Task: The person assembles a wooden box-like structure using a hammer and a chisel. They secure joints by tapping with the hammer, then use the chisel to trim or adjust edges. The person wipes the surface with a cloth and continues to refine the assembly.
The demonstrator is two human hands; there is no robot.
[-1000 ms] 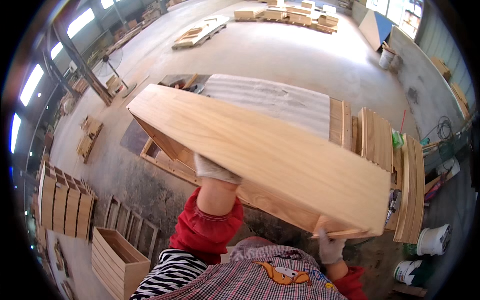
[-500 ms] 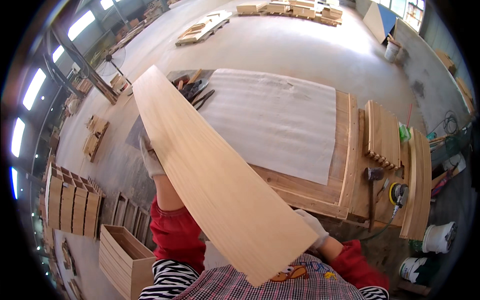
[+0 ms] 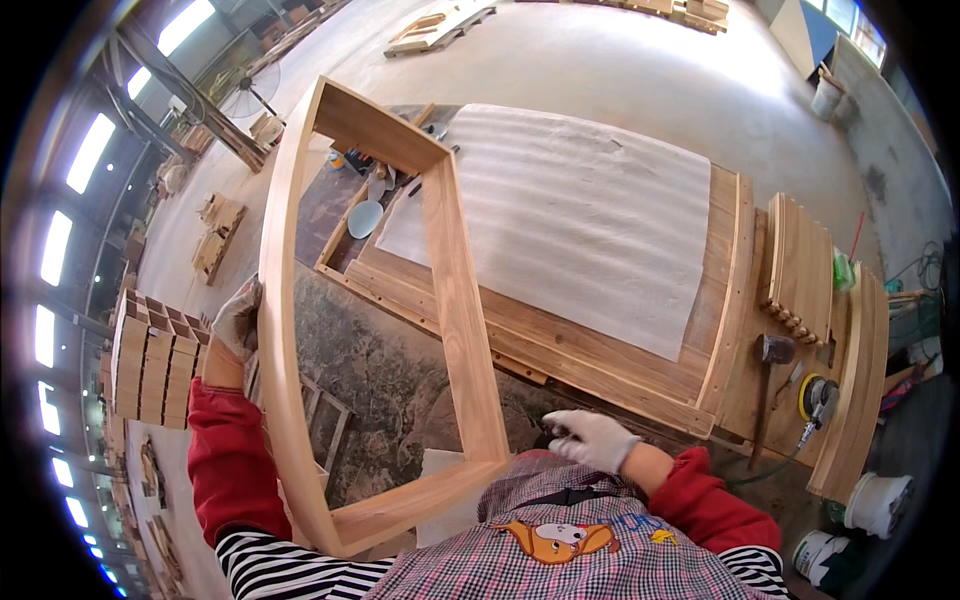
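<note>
An open rectangular wooden frame (image 3: 462,315), made of four pale boards like a drawer without a bottom, stands tilted in front of me. My left hand (image 3: 238,318), in a whitish glove, grips the outer side of its left board. The floor and part of the workbench show through the opening. My right hand (image 3: 592,440), also gloved, is off the frame, just right of its near corner and in front of my apron. Its fingers point left, loosely bent and partly apart, with nothing visible in them.
A workbench with wooden panels carries a white foam sheet (image 3: 590,230). To its right are a mallet (image 3: 774,349), a round sander (image 3: 820,398) with a hose and stacked slats (image 3: 800,255). Stacked wooden boxes (image 3: 155,365) stand at left, white buckets (image 3: 880,500) at lower right.
The frame has turned from showing one broad board face to showing its opening, and has swung left. My right hand has let go of its near end. My left hand has moved left and nearer.
</note>
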